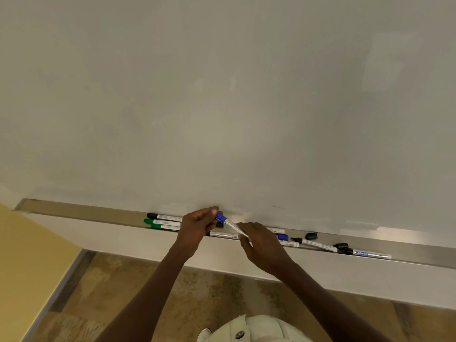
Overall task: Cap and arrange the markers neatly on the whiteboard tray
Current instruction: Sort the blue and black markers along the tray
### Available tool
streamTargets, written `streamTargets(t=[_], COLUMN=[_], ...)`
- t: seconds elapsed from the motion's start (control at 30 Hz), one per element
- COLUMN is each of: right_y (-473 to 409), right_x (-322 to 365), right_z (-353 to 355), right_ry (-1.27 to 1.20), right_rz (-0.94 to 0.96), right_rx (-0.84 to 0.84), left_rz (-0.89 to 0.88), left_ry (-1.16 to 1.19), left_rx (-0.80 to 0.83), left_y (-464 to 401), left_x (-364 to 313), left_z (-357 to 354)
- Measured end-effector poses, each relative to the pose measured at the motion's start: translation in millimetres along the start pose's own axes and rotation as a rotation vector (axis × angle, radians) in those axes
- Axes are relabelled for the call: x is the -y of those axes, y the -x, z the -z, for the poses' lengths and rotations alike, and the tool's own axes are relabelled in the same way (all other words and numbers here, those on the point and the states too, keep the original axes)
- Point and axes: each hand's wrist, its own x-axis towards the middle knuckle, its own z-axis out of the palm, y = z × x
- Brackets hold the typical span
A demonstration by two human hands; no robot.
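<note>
blue marker [232,224] held just above the tray [74,212], left hand [197,228] fingers pinching its blue cap [221,217], right hand [259,239] curled round the barrel, capped black and green markers [162,222] left, loose black caps [311,235] right

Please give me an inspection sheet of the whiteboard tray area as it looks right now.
Surface: metal tray under a blank whiteboard.
Job's things: capped black marker and two green markers lie together at left; loose black cap and uncapped black marker at right.
Clutter: nothing seen.
Grippers: left hand pinches the blue cap; right hand holds the marker barrel.
Cables: nothing seen.
Surroundings: yellow wall, mottled floor.
</note>
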Motion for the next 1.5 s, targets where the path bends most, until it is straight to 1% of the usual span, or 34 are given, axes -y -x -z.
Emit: streamTargets(t=[0.07,0.17,0.23,0.3,0.43,0.5,0.57,0.63,0.73,0.77,0.87,0.9,1.0,1.1,1.2,1.4,1.5], right_y=[-0.9,-4.4,-5.9,-7.2,-10.1,-14.4,-20.3,-25.9,-28.0,-27.2,-22.7,-21.6,-19.4,-19.5,-19.2,-20.0,-22.9], right_x=[6.8,11.4,16.3,22.9,27.4,21.7,13.7,5.6,-8.5,-12.3,-20.3,-21.9,-23.7,-25.9,-26.0,-24.0,-21.2], right_z=[-5.9,-9.4,-8.9,-10.2,-11.3,-7.7,-4.0,-1.8,-0.6,-0.6,-2.2,-3.3,-5.5,-8.0,-11.2,-20.7,-28.2], right_ry=[0.045,0.058,0.021,-0.066,-0.331,-0.399,-0.418,-0.363,-0.215,-0.187,-0.114,-0.087,-0.017,0.002,0.032,0.070,0.077], right_rz=[-0.006,-0.074,-0.109,-0.158,-0.299,-0.325,-0.327,-0.329,-0.340,-0.350,-0.411,-0.426,-0.452,-0.488,-0.514,-0.522,-0.517], right_rx=[-0.031,-0.065,-0.071,-0.073,-0.094,-0.069,-0.009,0.070,0.141,0.149,0.129,0.115,0.103,0.105,0.102,0.049,0.025], left_rz=[0.038,0.052,0.039,0.034,0.043,0.048,0.065,0.069,0.044,0.010,-0.091,-0.107,-0.111,-0.148,-0.188,-0.342,-0.389], left_ry=[0.072,0.165,0.183,0.175,0.144,0.137,0.096,0.020,-0.125,-0.236,-0.691,-0.792,-0.968,-1.036,-1.200,-1.440,-1.495], left_rx=[-0.030,-0.127,-0.181,-0.215,-0.210,-0.178,-0.162,-0.180,-0.260,-0.293,-0.367,-0.369,-0.296,-0.152,0.001,0.230,0.293], left_y=[3.6,7.9,9.3,10.2,9.9,5.9,-1.1,-8.4,-19.2,-23.9,-39.9,-44.3,-51.2,-55.4,-61.8,-72.6,-79.0], left_x=[8.1,17.2,20.0,24.0,24.4,22.0,20.0,20.0,23.4,25.7,35.4,37.8,44.5,49.4,57.1,55.8,56.2], left_z=[-13.4,-29.5,-35.8,-37.7,-34.2,-30.0,-26.1,-22.4,-16.0,-11.9,3.4,7.6,11.2,6.4,8.3,12.2,15.5])
